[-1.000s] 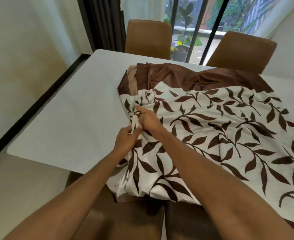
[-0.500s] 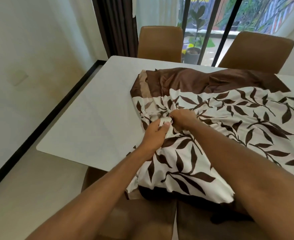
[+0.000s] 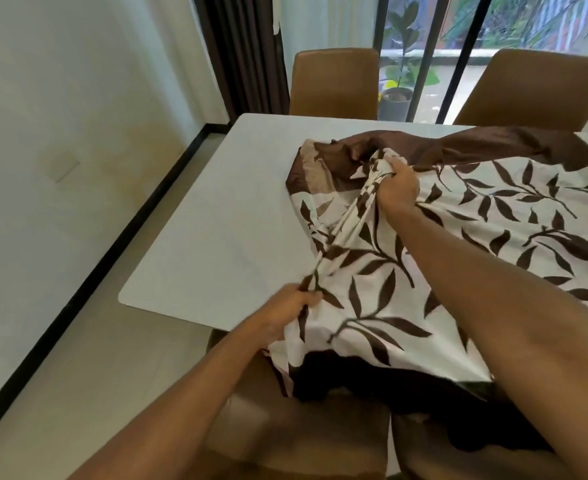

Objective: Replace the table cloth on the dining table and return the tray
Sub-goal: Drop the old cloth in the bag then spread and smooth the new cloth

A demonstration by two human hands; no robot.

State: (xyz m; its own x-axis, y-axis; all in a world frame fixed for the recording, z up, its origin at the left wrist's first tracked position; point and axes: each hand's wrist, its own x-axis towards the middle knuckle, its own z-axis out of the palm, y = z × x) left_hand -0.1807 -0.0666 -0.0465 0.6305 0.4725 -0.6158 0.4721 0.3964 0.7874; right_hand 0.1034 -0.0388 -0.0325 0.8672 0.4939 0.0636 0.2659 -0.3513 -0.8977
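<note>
Both hands clench the white cotton table cloth with brown leaf print (image 3: 458,244), the right hand (image 3: 398,190) bunching fabric beyond the left hand (image 3: 287,311), a taut fold running between them over the white rectangular dining table (image 3: 223,233).

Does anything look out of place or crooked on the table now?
The leaf-print table cloth is bunched and askew, covering only the right part of the table; the left part is bare. The left hand and right hand grip a gathered fold.
</note>
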